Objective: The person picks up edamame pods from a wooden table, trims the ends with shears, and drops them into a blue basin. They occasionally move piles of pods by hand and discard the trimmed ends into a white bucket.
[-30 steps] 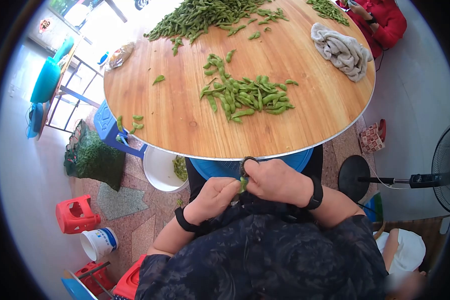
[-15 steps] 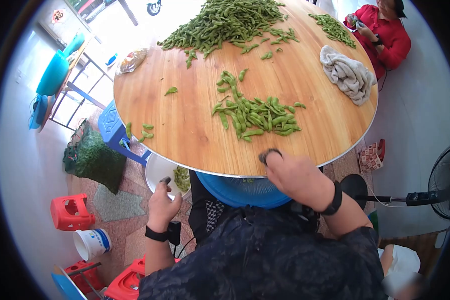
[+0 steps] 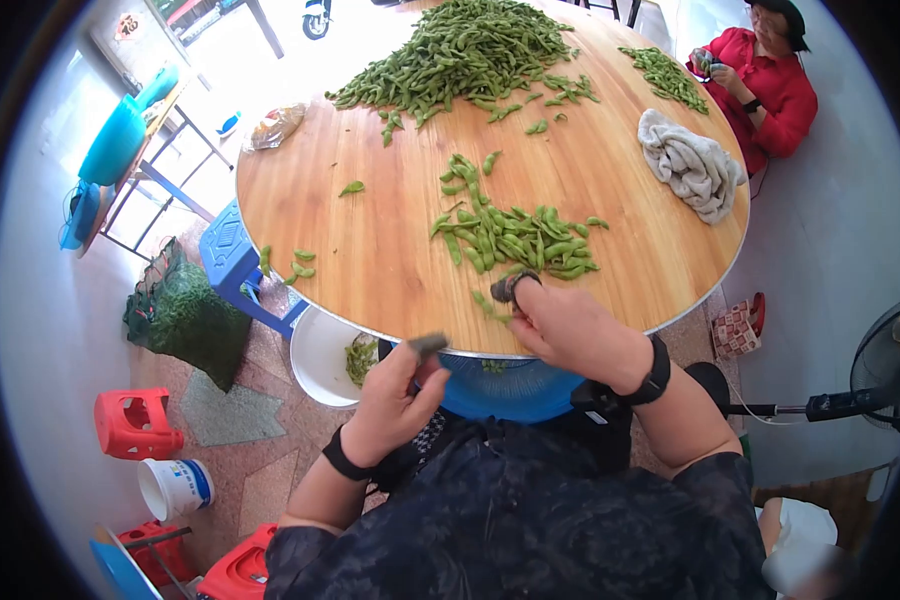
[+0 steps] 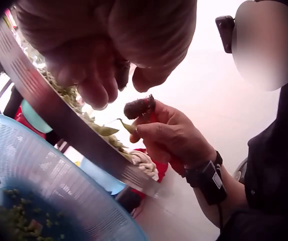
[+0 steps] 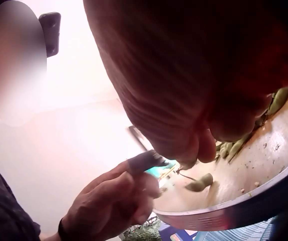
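Observation:
My right hand [image 3: 590, 335] reaches over the front of the round wooden table [image 3: 370, 270], a dark cover [image 3: 515, 286] on one fingertip. Thumb and covered finger pinch a green soybean pod [image 4: 128, 126], with a second pod [image 4: 107, 131] hanging close by it. Just beyond lies a small heap of soybean pods [image 3: 530, 240]. At the table's front edge, my left hand [image 3: 395, 395] holds nothing. Its fingers bend loosely, thumb apart, and a grey-green cover [image 3: 428, 345] is on one finger. The blue basket [image 4: 38, 165] below holds shelled beans.
A large pod mound [image 3: 460, 60] covers the table's far side; a crumpled towel [image 3: 690, 165] lies at right. On the floor at left are a white bucket [image 3: 315, 365], a blue stool [image 3: 232, 250] and a net sack [image 3: 190, 320]. Another person [image 3: 780, 95] sits far right.
My hands were together over the basket at a pod, then parted. The right has moved forward to the pods and pinches one; the left dropped leftward, then came back up toward the table edge.

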The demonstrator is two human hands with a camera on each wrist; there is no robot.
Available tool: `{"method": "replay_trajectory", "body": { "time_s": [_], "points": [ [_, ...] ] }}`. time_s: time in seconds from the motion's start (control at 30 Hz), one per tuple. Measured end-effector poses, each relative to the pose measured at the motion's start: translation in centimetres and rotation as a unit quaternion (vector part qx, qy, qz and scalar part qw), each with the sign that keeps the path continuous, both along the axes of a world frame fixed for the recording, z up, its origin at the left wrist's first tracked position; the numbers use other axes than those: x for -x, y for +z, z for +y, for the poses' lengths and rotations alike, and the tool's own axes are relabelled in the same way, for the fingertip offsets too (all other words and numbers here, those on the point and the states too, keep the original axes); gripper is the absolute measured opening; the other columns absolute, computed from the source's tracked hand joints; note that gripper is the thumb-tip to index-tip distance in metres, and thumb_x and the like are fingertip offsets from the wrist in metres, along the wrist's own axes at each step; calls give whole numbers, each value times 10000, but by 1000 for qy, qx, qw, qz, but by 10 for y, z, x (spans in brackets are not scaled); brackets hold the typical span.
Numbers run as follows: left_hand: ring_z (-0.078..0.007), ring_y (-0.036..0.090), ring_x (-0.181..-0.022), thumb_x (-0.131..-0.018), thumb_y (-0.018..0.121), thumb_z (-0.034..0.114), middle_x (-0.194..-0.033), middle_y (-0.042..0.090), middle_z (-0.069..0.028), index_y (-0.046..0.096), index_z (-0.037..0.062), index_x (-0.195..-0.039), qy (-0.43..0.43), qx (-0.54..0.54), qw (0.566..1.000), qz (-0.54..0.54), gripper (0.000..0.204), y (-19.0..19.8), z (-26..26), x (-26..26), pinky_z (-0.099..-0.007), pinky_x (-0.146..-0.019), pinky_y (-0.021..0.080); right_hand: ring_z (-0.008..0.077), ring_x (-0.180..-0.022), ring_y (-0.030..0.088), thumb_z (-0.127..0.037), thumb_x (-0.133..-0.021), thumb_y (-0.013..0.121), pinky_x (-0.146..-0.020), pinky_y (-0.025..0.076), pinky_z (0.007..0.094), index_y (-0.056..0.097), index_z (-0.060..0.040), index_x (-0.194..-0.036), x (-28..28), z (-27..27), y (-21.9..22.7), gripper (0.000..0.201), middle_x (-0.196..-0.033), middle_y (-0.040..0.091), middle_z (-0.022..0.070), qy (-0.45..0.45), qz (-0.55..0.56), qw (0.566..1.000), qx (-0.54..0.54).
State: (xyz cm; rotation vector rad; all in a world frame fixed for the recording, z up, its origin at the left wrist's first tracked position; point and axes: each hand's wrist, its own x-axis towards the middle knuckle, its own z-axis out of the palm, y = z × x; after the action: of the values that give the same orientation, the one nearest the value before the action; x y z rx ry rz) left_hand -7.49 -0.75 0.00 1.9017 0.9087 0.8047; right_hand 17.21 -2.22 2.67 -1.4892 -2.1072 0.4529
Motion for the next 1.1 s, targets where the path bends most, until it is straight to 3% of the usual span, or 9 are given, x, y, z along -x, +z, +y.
{"method": "replay_trajectory", "body": {
  "time_s": [0.23, 0.37, 0.43, 0.47, 0.57, 0.63, 0.87, 0.93, 1.1],
  "points": [
    [-314, 488, -644, -859, 628, 56, -739, 479, -138, 527, 3, -861, -151, -128, 979, 47, 114, 1, 17, -50, -345, -581, 404, 381, -649, 606, -115, -850, 579, -537, 477, 452, 480, -33, -939, -4, -31, 24, 156, -680, 577, 186, 63, 1, 998, -18],
    [-264, 543, -620, -908, 592, 105, -749, 552, -109, 541, -11, -849, -112, -105, 988, 28, 140, -5, 15, -59, -332, -568, 426, 383, -635, 598, -114, -845, 578, -524, 475, 435, 478, -35, -923, -9, -28, 5, 149, -677, 574, 190, -4, 71, 996, -52],
    [-112, 507, -619, -949, 561, 134, -715, 546, -12, 556, -2, -852, -57, 197, 974, -97, 167, -6, 11, -59, -267, -559, 406, 386, -591, 570, -101, -847, 544, -509, 467, 406, 470, -28, -915, -16, -26, 1, 124, -673, 552, 215, -72, 167, 983, 20],
    [-112, 507, -619, -949, 561, 134, -715, 546, -12, 556, -2, -852, -54, 196, 974, -97, 167, -3, 9, -59, -267, -559, 406, 386, -591, 570, -101, -847, 544, -509, 467, 406, 470, -28, -915, -17, -27, 1, 124, -673, 552, 215, -69, 168, 983, 20],
    [-19, 429, -619, -994, 497, 178, -698, 498, 58, 544, 54, -868, -78, 285, 946, -135, 183, 2, 4, -59, -182, -555, 360, 290, -492, 542, -93, -859, 482, -463, 448, 346, 443, -26, -903, -14, -33, 1, 89, -648, 544, 171, -34, 313, 928, 200],
    [-27, 429, -605, -988, 509, 175, -687, 483, 56, 546, 58, -863, -85, 219, 966, -106, 175, -7, 1, -60, -183, -544, 354, 52, -477, 475, -90, -886, 396, -425, 392, 213, 465, -55, -982, -5, -36, -1, 123, -701, 519, 8, -16, 443, 845, 300],
    [-91, 422, -606, -951, 541, 122, -665, 480, -5, 542, 13, -817, -75, 197, 976, -52, 173, -7, -6, -61, -260, -546, 372, 61, -462, 455, -92, -891, 420, -421, 384, 218, 448, -44, -953, -4, -39, -20, 84, -688, 506, 9, -27, 410, 865, 290],
    [-137, 429, -581, -937, 553, 110, -647, 468, -47, 519, 8, -795, -94, 93, 991, -6, 179, -11, -5, -59, -286, -533, 373, 83, -458, 452, -93, -888, 433, -418, 377, 243, 438, -33, -945, -5, -39, -32, 83, -656, 495, 11, 8, 328, 926, 185],
    [-99, 404, -576, -954, 533, 122, -643, 466, 12, 505, 18, -777, -119, -30, 992, 27, 208, -6, -4, -58, -258, -524, 354, 119, -459, 456, -91, -887, 428, -418, 378, 276, 424, -29, -944, -6, -41, -37, 84, -630, 495, 33, 24, 288, 943, 164]
  ]
}}
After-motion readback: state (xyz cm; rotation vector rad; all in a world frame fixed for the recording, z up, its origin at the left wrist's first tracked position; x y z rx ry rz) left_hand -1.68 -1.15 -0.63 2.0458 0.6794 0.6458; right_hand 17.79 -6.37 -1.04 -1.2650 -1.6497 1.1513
